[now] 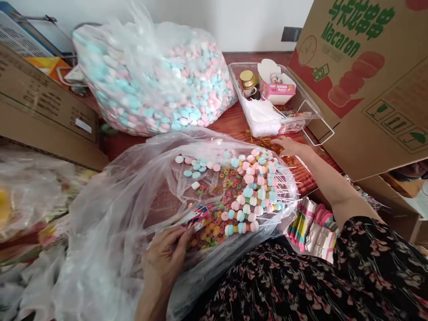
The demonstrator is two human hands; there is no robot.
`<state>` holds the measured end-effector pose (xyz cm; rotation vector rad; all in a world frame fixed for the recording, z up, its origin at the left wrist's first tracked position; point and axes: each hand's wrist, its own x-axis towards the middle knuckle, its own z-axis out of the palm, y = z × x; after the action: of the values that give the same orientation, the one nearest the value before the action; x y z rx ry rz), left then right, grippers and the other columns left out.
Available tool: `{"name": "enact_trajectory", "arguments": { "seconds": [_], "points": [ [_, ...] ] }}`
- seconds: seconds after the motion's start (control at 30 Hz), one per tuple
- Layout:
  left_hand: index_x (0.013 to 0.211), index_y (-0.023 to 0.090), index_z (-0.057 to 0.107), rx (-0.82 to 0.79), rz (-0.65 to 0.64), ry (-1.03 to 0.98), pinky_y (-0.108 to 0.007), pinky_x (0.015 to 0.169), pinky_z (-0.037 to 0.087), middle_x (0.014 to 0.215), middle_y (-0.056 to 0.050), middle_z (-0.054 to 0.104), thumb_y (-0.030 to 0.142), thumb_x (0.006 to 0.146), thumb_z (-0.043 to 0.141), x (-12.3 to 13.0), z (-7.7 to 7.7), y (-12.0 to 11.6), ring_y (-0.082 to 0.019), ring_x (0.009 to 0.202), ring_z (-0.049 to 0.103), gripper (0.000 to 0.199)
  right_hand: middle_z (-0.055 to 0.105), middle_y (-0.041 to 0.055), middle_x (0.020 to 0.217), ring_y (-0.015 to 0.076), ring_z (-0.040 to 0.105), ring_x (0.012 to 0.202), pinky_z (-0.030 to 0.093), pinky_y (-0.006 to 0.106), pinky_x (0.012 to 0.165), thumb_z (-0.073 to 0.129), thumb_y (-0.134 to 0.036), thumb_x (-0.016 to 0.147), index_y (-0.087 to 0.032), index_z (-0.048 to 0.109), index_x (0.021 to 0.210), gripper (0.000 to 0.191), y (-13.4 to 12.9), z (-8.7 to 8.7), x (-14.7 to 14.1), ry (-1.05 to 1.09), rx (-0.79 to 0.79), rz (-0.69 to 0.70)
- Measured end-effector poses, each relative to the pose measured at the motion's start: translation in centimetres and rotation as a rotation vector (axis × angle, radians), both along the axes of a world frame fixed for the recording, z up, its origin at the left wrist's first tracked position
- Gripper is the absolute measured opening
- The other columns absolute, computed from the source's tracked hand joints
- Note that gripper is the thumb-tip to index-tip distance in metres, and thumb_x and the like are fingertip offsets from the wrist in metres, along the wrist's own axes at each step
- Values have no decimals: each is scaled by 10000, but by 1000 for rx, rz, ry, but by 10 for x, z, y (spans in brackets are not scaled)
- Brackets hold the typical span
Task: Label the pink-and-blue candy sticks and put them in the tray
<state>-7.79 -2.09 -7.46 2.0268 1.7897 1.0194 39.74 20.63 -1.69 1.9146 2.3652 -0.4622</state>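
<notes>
My left hand [167, 252] is closed, thumb against fingers, on a small printed plastic wrapper [198, 217]. What the wrapper contains is hard to make out. Below it lie small ring-shaped candies [210, 232] in orange, green and red. Beside them, skewers of pink, blue and white candies [254, 191] are piled on a clear plastic sheet, their white sticks pointing right. My right hand [288, 146] reaches past the pile with fingers stretched out, at the gold twist ties [264, 141] scattered on the red-brown table. No object shows in it.
A large clear bag of pastel candies [157, 84] stands at the back. A clear plastic bin [240, 71] holds white sticks, a gold-lidded jar and a pink box. Cardboard boxes flank both sides [368, 111]. Folded printed wrappers [310, 227] lie near my right side.
</notes>
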Motion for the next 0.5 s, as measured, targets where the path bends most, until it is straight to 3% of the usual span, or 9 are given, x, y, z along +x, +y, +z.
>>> {"name": "enact_trajectory", "arguments": {
  "seconds": [0.1, 0.3, 0.4, 0.5],
  "points": [
    [820, 205, 767, -40, 3, 0, -346, 790, 550, 873, -59, 756, 475, 890, 611, 0, 4, 1, -220, 821, 700, 319, 619, 102, 1124, 199, 573, 941, 448, 274, 810, 621, -53, 641, -183, 683, 1114, 494, 7, -16, 1, 31, 20, -37],
    [850, 211, 768, -88, 30, 38, -352, 818, 546, 899, -56, 764, 487, 900, 570, 3, 6, 1, -234, 860, 700, 344, 690, 65, 808, 197, 593, 796, 446, 291, 758, 539, -57, 607, -150, 696, 750, 232, 13, -40, 7, 142, 154, -182],
    [888, 203, 767, -99, 69, 31, -354, 831, 547, 935, -65, 767, 495, 900, 550, 1, 4, 2, -237, 872, 701, 364, 676, 37, 708, 179, 592, 715, 455, 287, 713, 519, -81, 609, -154, 667, 672, 177, 15, -38, 17, 234, 234, -263],
    [895, 207, 767, -103, 75, 30, -345, 822, 544, 927, -61, 770, 484, 899, 542, 1, 3, 4, -233, 871, 700, 357, 663, 16, 680, 149, 576, 652, 458, 274, 662, 524, -111, 642, -159, 637, 665, 124, 13, -18, 27, 346, 314, -298]
  ]
}}
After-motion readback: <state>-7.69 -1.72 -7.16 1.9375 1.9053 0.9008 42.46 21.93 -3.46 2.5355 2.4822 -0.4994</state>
